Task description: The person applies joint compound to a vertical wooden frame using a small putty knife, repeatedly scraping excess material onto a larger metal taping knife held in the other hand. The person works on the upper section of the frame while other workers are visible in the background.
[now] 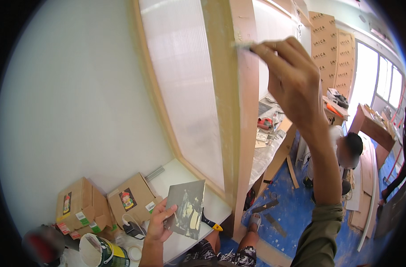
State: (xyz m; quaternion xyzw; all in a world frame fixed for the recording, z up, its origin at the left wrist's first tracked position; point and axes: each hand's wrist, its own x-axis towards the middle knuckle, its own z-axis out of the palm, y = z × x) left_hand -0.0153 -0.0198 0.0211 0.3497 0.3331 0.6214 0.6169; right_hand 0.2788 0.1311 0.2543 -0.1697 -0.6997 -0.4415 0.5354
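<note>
My right hand (296, 78) is raised, its fingers pinched round a small putty knife (244, 45), whose blurred tip meets the edge of an upright wooden frame post (226, 98). Pale patches show on the post beside the tip. Lower down, my left hand (158, 221) grips a flat grey board (181, 211) by its left edge, thumb on top. Pale yellow filler is smeared over the board's face. Just beyond the board, a black-and-yellow handled tool (215, 226) lies at the white tabletop's edge.
Two cardboard boxes (134, 196) stand against the wall at left, near an open tub (103, 251) and a tape roll (135, 253). A translucent ribbed panel (180, 66) fills the frame. At right, a person (341, 151) crouches on the blue-covered floor (278, 204) among boards and scraps.
</note>
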